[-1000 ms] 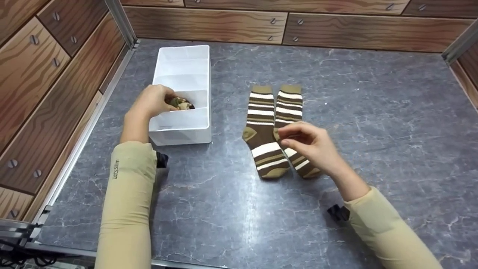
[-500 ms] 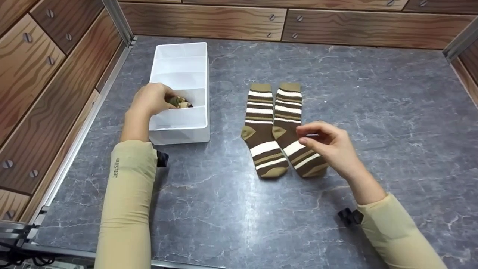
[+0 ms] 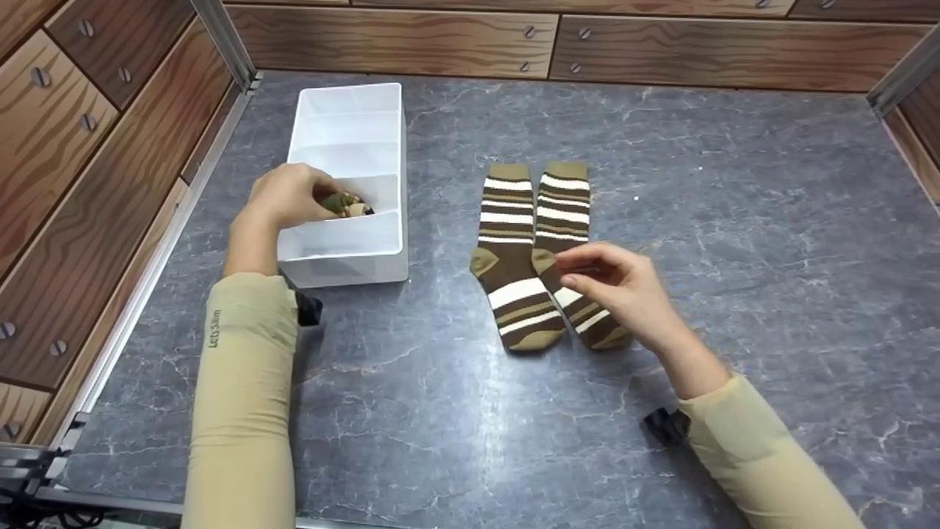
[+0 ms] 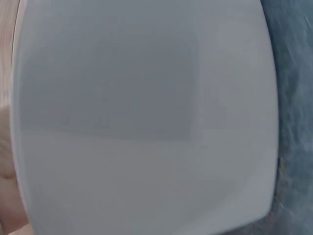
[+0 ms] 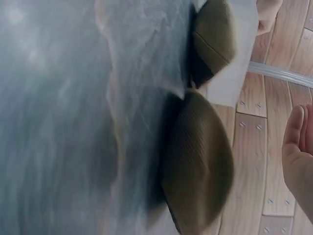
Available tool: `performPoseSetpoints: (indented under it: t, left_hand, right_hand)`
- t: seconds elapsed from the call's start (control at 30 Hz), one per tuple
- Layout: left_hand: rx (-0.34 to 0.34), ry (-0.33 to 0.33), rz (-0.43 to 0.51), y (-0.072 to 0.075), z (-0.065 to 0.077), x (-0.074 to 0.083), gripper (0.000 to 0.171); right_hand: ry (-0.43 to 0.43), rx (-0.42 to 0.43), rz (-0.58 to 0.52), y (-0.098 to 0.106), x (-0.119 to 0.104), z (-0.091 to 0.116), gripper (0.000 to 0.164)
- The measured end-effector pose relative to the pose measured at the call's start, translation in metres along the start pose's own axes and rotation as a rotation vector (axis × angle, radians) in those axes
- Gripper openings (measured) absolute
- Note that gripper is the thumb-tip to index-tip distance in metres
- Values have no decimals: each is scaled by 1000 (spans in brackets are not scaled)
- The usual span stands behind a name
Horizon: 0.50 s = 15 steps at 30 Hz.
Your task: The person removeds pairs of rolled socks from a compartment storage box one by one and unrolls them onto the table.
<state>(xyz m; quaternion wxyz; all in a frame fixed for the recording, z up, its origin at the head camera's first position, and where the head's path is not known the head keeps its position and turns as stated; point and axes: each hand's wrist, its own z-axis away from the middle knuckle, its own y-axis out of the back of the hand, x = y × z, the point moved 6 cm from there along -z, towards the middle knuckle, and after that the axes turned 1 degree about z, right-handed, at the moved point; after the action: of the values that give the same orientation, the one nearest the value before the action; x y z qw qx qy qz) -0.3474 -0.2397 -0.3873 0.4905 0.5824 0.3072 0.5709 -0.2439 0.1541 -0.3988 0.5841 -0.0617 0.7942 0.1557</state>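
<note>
Over the white divided box, my left hand (image 3: 286, 195) reaches into a near compartment and grips a small camouflage-patterned cloth bundle (image 3: 346, 206), partly hidden by the hand and divider. The box (image 4: 146, 186) fills most of the left wrist view, with only a bit of that hand at the left edge. Two brown, tan and white striped socks lie flat side by side, a left sock (image 3: 507, 220) and a right sock (image 3: 564, 198). Above the right sock's foot hovers my right hand (image 3: 620, 290), fingers loosely curved, thumb apart, holding nothing. Tan sock toes (image 5: 198, 166) show in the right wrist view.
The box stands on a grey marbled tabletop (image 3: 440, 433), near its left side. Wood-patterned walls (image 3: 396, 44) border the table at the back and both sides. Metal frame posts (image 3: 224, 44) rise at the back corners.
My right hand moved right, off the sock somewhat, then back left over it. The left hand stays in the box with the cloth bundle. The head view shifted slightly.
</note>
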Motion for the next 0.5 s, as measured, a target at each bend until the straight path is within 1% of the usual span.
performPoseSetpoints:
  t: [0.07, 0.13, 0.23, 0.33, 0.4, 0.5]
  left_hand:
    - [10, -8, 6, 1, 1, -6, 33]
    - [5, -8, 17, 0, 1, -9, 33]
    - [-36, -12, 11, -2, -1, -10, 38]
    - [-97, -26, -30, -5, -3, -6, 43]
    - [-112, -42, -52, -5, -5, -3, 44]
    - [-115, -53, -68, -4, -5, -1, 44]
  right_hand:
    - [3, -28, 20, -14, 3, -11, 25]
    - [10, -70, 25, -34, 4, -27, 24]
    - [6, -140, -2, -68, 3, -52, 25]
    - [6, -182, -2, -100, 2, -74, 29]
    - [15, -198, 0, -120, 4, -82, 32]
    - [48, -194, 1, -144, 10, -88, 33]
